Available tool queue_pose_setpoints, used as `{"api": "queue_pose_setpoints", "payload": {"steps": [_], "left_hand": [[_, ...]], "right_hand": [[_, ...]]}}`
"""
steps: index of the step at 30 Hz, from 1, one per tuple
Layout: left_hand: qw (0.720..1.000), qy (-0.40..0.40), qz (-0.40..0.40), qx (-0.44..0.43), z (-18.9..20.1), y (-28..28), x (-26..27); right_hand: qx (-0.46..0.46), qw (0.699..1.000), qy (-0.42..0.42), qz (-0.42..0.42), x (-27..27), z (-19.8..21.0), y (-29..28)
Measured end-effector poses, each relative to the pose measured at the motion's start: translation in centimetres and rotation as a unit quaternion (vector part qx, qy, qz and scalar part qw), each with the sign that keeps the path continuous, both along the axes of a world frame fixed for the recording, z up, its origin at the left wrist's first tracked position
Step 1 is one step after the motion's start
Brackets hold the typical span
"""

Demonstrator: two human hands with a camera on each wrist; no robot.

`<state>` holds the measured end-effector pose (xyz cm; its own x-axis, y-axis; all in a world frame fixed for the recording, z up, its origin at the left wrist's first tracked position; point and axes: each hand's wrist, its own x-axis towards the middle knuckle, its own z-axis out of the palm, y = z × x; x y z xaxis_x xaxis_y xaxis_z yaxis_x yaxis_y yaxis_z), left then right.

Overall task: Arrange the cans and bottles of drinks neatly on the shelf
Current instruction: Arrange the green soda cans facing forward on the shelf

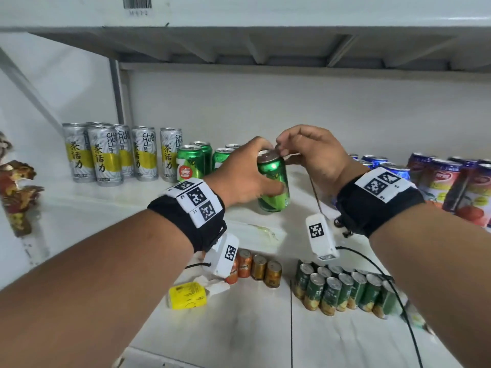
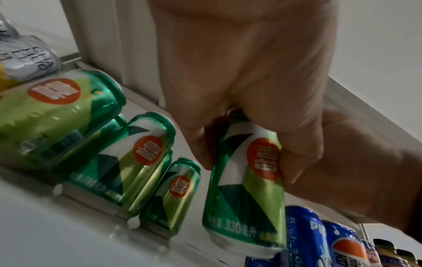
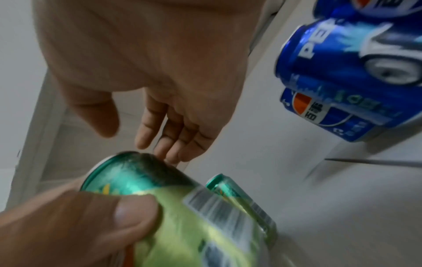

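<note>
Green can (image 1: pixel 273 181) stands on the shelf (image 1: pixel 106 197), mid-front, and the left hand (image 1: pixel 243 176) wraps its side, thumb forward. Right hand (image 1: pixel 313 155) hovers over the lid, fingers loosely curled, gripping nothing. More green cans (image 1: pixel 191 162) behind left, blue cans (image 1: pixel 377 162) right.

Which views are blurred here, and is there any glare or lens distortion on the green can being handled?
Head view: sharp, with wide-angle bending of the shelf edges and a bright glare spot on the green can. Left wrist view: mild blur, dim; the left hand looms large. Right wrist view: the green can is smeared by motion blur, the blue cans softer too.
</note>
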<state>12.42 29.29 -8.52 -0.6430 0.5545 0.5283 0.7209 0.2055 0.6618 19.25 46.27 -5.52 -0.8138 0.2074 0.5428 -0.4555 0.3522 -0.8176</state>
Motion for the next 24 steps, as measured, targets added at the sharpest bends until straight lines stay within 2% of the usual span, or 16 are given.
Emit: {"api": "queue_pose_setpoints", "payload": {"steps": [4,10,16,21,24], "left_hand": [[0.998,0.018,0.056,-0.033,0.5,1.2,-0.4],[0.984,0.032,0.152,-0.086,1.2,1.4,-2.1],[0.977,0.021,0.18,-0.116,1.4,1.8,-2.6],[0.972,0.019,0.192,-0.131,1.8,2.7,-2.8],[0.972,0.024,0.186,-0.145,2.0,3.6,-3.1]], "right_hand": [[0.141,0.985,-0.028,-0.097,-3.9,1.1,1.9],[0.349,0.922,-0.094,-0.137,-9.9,1.4,3.3],[0.404,0.893,-0.169,-0.106,-13.0,1.6,3.6],[0.375,0.908,-0.154,-0.103,-11.6,1.6,4.6],[0.387,0.904,-0.153,-0.102,-9.5,1.7,5.5]]}}
